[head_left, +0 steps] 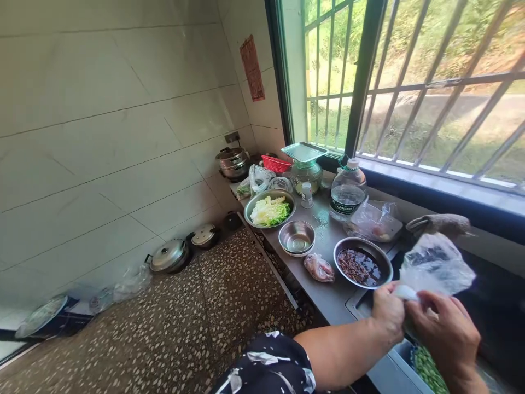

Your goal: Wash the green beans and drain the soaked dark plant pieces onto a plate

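Observation:
Both hands grip a clear plastic bag (438,264) above the right part of the counter, and its loose end puffs upward. My left hand (388,311) pinches the bag's gathered part near a whitish bit. Close beside it, my right hand (447,328) has its thumb and fingers closed on the same plastic. What lies inside the gathered part cannot be made out. Just left of the hands stands a metal bowl (337,253) holding reddish-brown strips (356,267) in dark liquid. Below the right hand, green vegetable pieces (429,368) show in part.
On the counter (293,268) are a bowl of cut cabbage (270,210), an empty steel bowl (297,236), bagged meat (319,268), a large water bottle (348,189) and a glass jar (307,174). A grey cloth (441,223) lies by the window. Lidded pots (168,256) stand on the floor.

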A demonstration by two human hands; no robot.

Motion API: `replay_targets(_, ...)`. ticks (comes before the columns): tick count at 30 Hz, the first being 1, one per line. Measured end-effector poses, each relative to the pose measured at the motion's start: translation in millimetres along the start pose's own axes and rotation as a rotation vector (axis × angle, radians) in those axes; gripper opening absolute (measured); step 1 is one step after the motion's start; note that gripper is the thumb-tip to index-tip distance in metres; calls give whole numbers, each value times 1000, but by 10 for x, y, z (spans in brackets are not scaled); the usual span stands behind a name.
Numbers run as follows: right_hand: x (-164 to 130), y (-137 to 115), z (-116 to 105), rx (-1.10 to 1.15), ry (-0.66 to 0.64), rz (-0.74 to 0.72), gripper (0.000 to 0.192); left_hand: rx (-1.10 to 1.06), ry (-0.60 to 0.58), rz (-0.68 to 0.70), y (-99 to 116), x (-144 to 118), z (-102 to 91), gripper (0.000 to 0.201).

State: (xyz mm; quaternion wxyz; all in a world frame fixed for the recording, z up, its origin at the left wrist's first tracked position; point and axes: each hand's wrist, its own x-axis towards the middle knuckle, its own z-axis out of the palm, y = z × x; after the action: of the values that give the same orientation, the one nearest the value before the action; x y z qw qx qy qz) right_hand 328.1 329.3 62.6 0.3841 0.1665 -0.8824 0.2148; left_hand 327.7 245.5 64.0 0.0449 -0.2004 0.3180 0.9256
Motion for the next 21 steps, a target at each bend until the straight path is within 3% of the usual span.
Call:
replay_targets(2, -3, 63, 39, -33, 49, 4, 18, 101, -18, 26, -20, 21, -47, 32)
replay_targets(5, -51, 178, 37, -24, 26, -31, 23, 241, -189, -4, 8, 69, -154, 32)
replay_targets(9, -113, 247, 0, -15, -58, -36, 21, 391, -372, 70, 96, 114, -241, 26)
replay_targets(16, -184, 222, 104, -36, -66, 177, 27, 280, -294, 62, 80, 180, -232, 50)
replay_targets(21, -256, 260, 141, 137, -158, 239, 31, 331, -305, -51, 62, 231, -227, 27)
